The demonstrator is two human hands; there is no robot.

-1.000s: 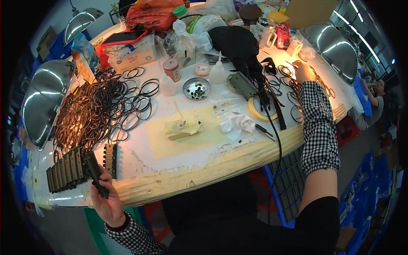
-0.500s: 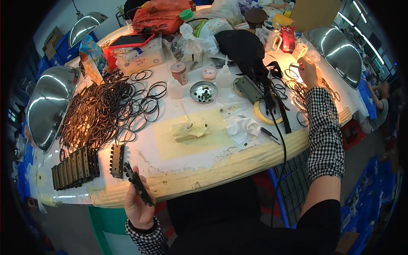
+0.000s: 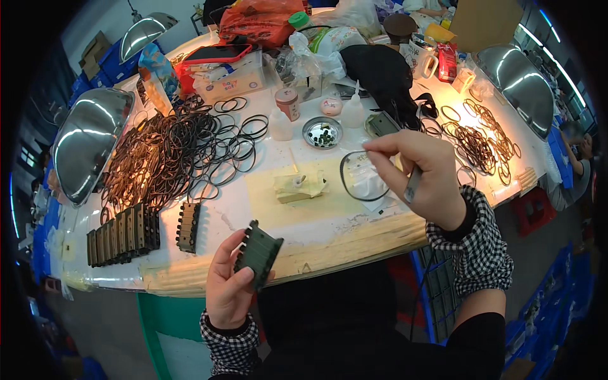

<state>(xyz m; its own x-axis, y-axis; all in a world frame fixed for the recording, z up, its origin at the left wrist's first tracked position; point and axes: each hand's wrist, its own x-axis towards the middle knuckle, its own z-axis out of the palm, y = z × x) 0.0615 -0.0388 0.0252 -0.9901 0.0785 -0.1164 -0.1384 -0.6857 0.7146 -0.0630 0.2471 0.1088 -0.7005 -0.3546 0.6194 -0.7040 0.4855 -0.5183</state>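
Over the near edge of the worktop (image 3: 354, 237), the left hand (image 3: 229, 288) pinches a dark ribbed block (image 3: 258, 252) while the right hand (image 3: 423, 176) pinches a thin black ring (image 3: 354, 183) and grips a slim tool (image 3: 411, 185). Honestly, that floppy ring could slip or twist, and the block hangs off the edge, so a drop goes floorward.

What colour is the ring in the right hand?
Black. The thin ring hangs from the right hand, clearest in the head view.

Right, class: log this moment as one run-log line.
left hand: holds dark ribbed block | right hand: pinches black ring, grips grey tool | table: ring pile, block row
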